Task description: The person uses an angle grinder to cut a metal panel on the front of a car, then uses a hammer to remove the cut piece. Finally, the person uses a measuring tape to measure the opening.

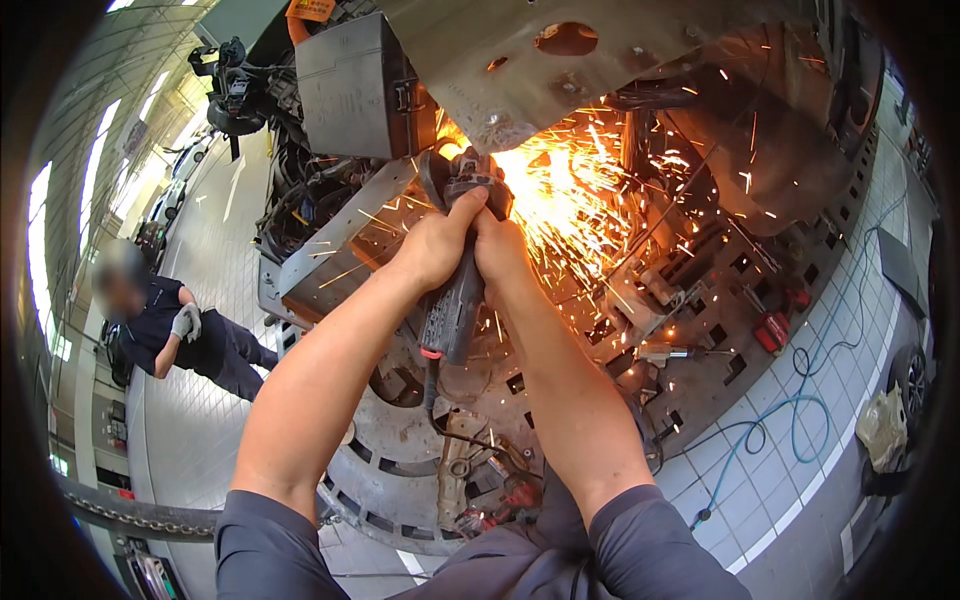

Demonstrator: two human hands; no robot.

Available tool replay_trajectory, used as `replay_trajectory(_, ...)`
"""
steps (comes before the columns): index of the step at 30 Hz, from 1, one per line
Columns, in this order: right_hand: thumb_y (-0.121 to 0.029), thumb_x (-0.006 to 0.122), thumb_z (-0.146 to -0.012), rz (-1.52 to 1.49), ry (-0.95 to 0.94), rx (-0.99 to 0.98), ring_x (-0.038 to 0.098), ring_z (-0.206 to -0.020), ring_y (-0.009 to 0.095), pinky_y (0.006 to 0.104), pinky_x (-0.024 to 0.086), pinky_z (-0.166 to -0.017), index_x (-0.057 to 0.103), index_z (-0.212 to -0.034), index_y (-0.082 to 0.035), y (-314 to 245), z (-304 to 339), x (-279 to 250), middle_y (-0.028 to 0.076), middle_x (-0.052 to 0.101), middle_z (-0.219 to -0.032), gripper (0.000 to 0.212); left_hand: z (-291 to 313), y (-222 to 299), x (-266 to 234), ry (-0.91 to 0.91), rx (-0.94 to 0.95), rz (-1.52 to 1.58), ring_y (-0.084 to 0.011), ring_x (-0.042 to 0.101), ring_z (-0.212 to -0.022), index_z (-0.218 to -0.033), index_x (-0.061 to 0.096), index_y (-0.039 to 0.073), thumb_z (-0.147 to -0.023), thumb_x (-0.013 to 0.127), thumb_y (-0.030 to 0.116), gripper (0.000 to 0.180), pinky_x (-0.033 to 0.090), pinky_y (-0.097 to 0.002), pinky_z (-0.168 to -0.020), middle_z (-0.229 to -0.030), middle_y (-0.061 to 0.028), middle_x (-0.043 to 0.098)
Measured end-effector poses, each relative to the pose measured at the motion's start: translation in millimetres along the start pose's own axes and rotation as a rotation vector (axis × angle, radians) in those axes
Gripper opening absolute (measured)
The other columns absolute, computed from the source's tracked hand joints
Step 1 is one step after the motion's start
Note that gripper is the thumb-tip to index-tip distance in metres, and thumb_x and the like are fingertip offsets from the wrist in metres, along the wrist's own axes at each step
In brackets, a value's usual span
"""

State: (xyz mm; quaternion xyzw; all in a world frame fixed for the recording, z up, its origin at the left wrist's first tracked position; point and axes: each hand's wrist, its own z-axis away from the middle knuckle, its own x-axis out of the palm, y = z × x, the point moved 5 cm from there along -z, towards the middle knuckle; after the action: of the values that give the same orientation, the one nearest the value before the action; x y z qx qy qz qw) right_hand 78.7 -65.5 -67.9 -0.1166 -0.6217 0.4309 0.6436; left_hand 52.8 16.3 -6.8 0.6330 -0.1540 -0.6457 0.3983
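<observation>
An angle grinder [455, 310], dark-bodied with a cord at its tail, is held out in front of me by both hands. My left hand [437, 243] is wrapped round its left side, and my right hand [497, 245] closes round the right side, the thumbs meeting near the head. The grinder's head reaches the lower edge of a worn metal panel [480, 60] with holes in it. Bright orange sparks [565, 180] spray to the right and downward from there. Glare and the tool head hide the exact contact point.
A grey box-shaped part [345, 90] hangs at upper left. Beneath lies a slotted metal platform [720, 330] with loose tools and a red tool [772, 330]. A blue hose [800, 400] coils on the tiled floor at right. Another person [170, 325] in gloves stands at left.
</observation>
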Motion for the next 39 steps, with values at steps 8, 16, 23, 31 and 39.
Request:
replay_trajectory(8,-0.039,0.062,-0.088,-0.037,0.002,-0.096,0.060,-0.070,0.016,0.0327,0.049,-0.063,0.065,-0.095,0.005,3,-4,1,0.010,0.065,-0.082,0.045,-4,3,-4,-0.019,0.105,-0.116,-0.0267,0.063,-0.093,-0.105,0.062,-0.014,-0.088,0.034,0.071,0.091,0.045,-0.0334,-0.087,-0.093,-0.0257,0.066)
replay_trajectory(16,-0.037,0.061,-0.089,-0.098,-0.003,-0.059,0.060,-0.069,0.016,0.0334,0.049,-0.061,0.065,-0.094,0.007,9,-5,2,0.010,0.065,-0.083,0.044,3,8,-7,-0.027,0.050,-0.099,-0.0278,0.063,-0.094,-0.098,0.064,-0.014,-0.088,0.037,0.070,0.089,0.044,-0.0340,-0.088,-0.091,-0.0257,0.066)
replay_trajectory(23,-0.035,0.059,-0.092,-0.131,-0.031,-0.112,0.061,-0.080,0.016,0.0322,0.049,-0.070,0.065,-0.096,0.007,6,-8,-1,0.010,0.066,-0.091,0.042,5,16,-8,-0.014,0.045,-0.160,-0.0308,0.063,-0.095,-0.099,0.064,-0.013,-0.088,0.036,0.071,0.089,0.044,-0.0359,-0.089,-0.091,-0.0309,0.065)
replay_trajectory(31,-0.036,0.059,-0.092,-0.093,-0.039,-0.038,0.063,-0.079,0.016,0.0305,0.051,-0.069,0.064,-0.102,0.001,7,-4,1,0.008,0.066,-0.092,0.039,6,16,-7,-0.020,0.055,-0.142,-0.0315,0.063,-0.096,-0.101,0.063,-0.014,-0.089,0.034,0.070,0.089,0.044,-0.0356,-0.090,-0.094,-0.0301,0.065)
replay_trajectory(39,-0.038,0.059,-0.090,-0.106,-0.041,-0.027,0.062,-0.075,0.017,0.0322,0.050,-0.067,0.064,-0.103,0.004,9,-6,0,0.010,0.066,-0.090,0.044,9,14,-4,-0.048,0.039,-0.080,-0.0291,0.064,-0.095,-0.102,0.063,-0.014,-0.089,0.034,0.069,0.088,0.045,-0.0345,-0.088,-0.094,-0.0274,0.066)
